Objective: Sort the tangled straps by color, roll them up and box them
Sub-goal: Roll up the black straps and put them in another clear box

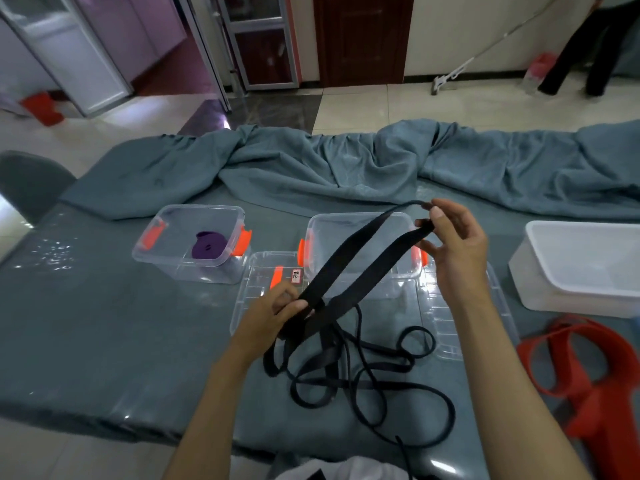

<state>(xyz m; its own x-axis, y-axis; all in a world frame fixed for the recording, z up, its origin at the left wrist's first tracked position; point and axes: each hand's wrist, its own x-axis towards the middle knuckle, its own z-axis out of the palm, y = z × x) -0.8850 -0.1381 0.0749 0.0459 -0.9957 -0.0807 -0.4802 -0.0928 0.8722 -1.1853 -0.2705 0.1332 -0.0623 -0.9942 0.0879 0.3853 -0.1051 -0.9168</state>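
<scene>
Fingertips on your right hand (pixel 453 244) are pinching the folded top of the black strap (pixel 349 258), thumb and index closed on it with the other fingers fanned loose, and that forearm angles up from the lower right with the hand raised above the table. Your left hand (pixel 273 313) sits lower, fingers curled round both runs of the same strap, pulling it taut between your hands. The rest of it lies in a loose tangle on the teal table cover (pixel 104 306) right in front of you.

Containers: the left clear box (pixel 194 244) with orange latches holds a rolled purple strap (pixel 209 244). The middle clear box (pixel 363 251) sits behind the stretched strap, contents hard to tell. A clear lid (pixel 263 289) lies flat under your hands. A white tub (pixel 585 268) sits off right, with a red strap (pixel 571 372) near it.
</scene>
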